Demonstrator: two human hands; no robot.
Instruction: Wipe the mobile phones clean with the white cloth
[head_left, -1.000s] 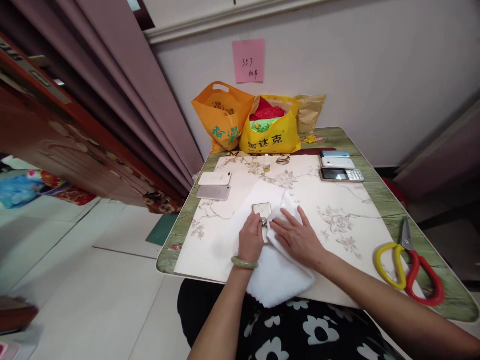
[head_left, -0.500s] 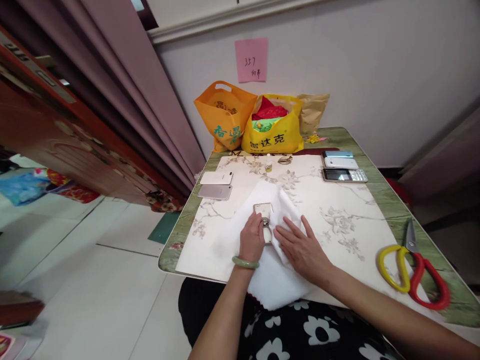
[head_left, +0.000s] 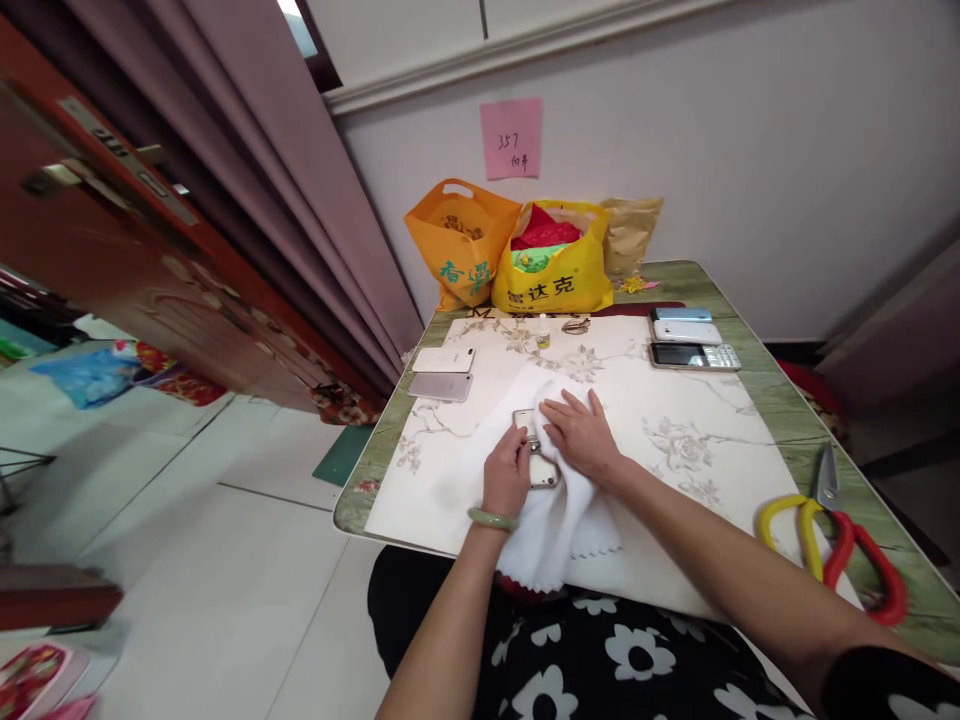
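A pale phone (head_left: pixel 543 474) with a metal ring holder on its back lies on a white cloth (head_left: pixel 555 535). My left hand (head_left: pixel 506 473), with a green bangle at the wrist, is closed on the phone's left edge beside the ring. Over the phone's upper right, my right hand (head_left: pixel 581 432) lies with fingers stretched out on a folded part of the cloth, pressing it against the phone. Part of the phone is hidden under the cloth and fingers. The cloth's zigzag edge hangs toward my lap.
Left of the cloth lie a white phone (head_left: pixel 444 360) and a grey phone (head_left: pixel 441 386). Several phones, including a keypad phone (head_left: pixel 694 356), lie at right. Large scissors (head_left: pixel 825 520) rest near the right edge. A small bottle (head_left: pixel 543 332) and bags, including a yellow bag (head_left: pixel 559 280), stand at the back.
My right hand has slid up and away from me with the cloth, uncovering the phone's lower end. My left hand keeps its hold. The whole view has shifted slightly.
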